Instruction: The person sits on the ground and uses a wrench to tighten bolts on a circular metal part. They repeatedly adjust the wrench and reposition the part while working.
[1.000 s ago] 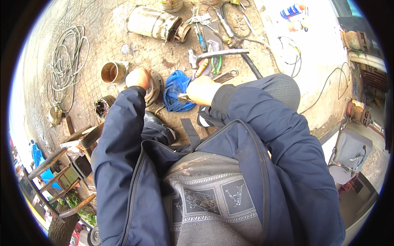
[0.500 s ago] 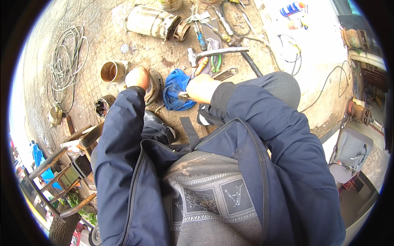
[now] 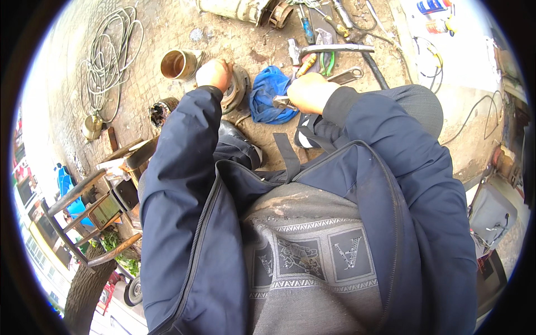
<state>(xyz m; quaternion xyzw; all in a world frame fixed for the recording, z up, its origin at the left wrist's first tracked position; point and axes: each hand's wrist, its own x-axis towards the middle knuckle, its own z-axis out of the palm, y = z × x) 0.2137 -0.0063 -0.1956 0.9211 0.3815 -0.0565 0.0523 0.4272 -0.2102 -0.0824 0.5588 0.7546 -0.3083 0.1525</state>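
Note:
My left hand (image 3: 215, 75) is closed at the left side of a rusty round metal flange (image 3: 240, 89); its fingertips are hidden. Left of it stands an open, brownish metal cylinder (image 3: 177, 66). My right hand (image 3: 311, 93) is wrapped round a metal hand tool (image 3: 283, 103) whose jaw end points left, over a crumpled blue cloth (image 3: 271, 89). Whether this tool is a wrench or pliers I cannot tell. Just beyond that hand lie a wrench (image 3: 349, 75), green-handled pliers (image 3: 328, 62), a yellow-handled tool (image 3: 307, 65) and a hammer (image 3: 293, 51).
A larger pump-like metal body (image 3: 231, 8) lies at the far edge. Coiled cable (image 3: 109, 67) spreads on the left, near a burnt-looking cylinder (image 3: 162, 111). A wooden chair (image 3: 84, 218) is at lower left. A blue spray can (image 3: 432, 6) lies at far right.
The whole view has shifted, so everything on the ground appears farther up and to the right. Both hands stay closed beside the same things.

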